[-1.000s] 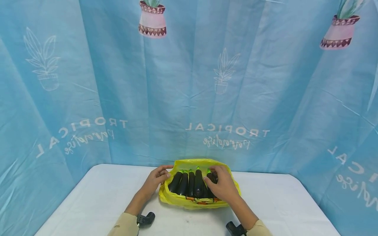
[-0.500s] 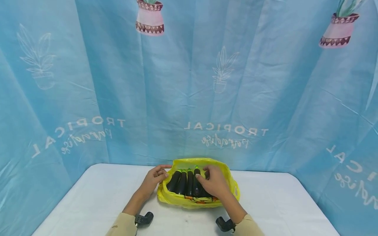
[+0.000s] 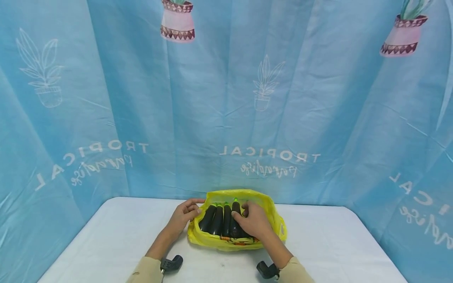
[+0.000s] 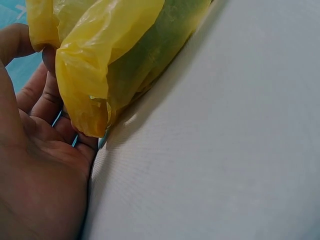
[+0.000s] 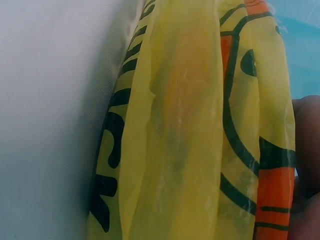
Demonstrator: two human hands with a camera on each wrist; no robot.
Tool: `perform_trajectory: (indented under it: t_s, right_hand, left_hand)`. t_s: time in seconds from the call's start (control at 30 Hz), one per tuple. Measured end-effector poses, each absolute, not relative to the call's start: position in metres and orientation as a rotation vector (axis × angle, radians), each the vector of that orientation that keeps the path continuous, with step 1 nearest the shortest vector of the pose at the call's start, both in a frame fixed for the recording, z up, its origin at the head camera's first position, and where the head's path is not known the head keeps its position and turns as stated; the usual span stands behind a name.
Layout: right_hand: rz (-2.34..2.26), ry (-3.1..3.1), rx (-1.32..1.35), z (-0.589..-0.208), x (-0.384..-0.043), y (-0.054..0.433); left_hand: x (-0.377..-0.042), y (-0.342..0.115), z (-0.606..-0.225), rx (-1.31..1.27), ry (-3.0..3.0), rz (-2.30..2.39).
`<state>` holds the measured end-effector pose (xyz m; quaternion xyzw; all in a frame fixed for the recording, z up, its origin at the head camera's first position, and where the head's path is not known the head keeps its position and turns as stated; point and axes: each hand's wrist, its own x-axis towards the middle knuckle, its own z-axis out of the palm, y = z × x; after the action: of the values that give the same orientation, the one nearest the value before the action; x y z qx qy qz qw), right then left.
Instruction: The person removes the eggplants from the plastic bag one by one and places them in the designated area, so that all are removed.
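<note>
In the head view, a yellow plastic bag (image 3: pixel 231 245) lies spread with its mouth facing up, and several dark glossy eggplants (image 3: pixel 217 221) with bright green tops lie side by side in it. My left hand (image 3: pixel 181 215) pinches the bag's left rim between thumb and fingers; the left wrist view shows the thin plastic (image 4: pixel 82 85) caught there. Inside the mouth at the right, my right hand (image 3: pixel 255 221) has its fingers curled round an eggplant mostly hidden under it. Its thumb lies against the neighbouring eggplant (image 3: pixel 235 226).
A white-covered table (image 3: pixel 116 243) carries the bag near its back edge. Behind hangs a blue printed curtain (image 3: pixel 198 118). Black wrist cameras (image 3: pixel 172 263) stick out from both cuffs. In the right wrist view, the bag's printed side (image 5: pixel 185 125) fills the middle.
My right hand has moved left inside the bag, bringing the rightmost eggplant closer to the others and covering it. My left hand keeps its pinch on the rim.
</note>
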<state>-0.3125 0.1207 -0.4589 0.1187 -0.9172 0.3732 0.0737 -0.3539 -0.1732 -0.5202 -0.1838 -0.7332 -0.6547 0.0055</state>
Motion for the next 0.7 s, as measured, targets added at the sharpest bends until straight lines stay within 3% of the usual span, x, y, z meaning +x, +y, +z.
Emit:
perform_trajectory:
  t_s: [0.7]
  right_hand:
    - [1.321, -2.836, 0.250, -0.4539, -0.3125, 0.1216]
  left_hand:
    - [-0.3543, -0.1735, -0.5202, -0.549, -2.320, -2.046]
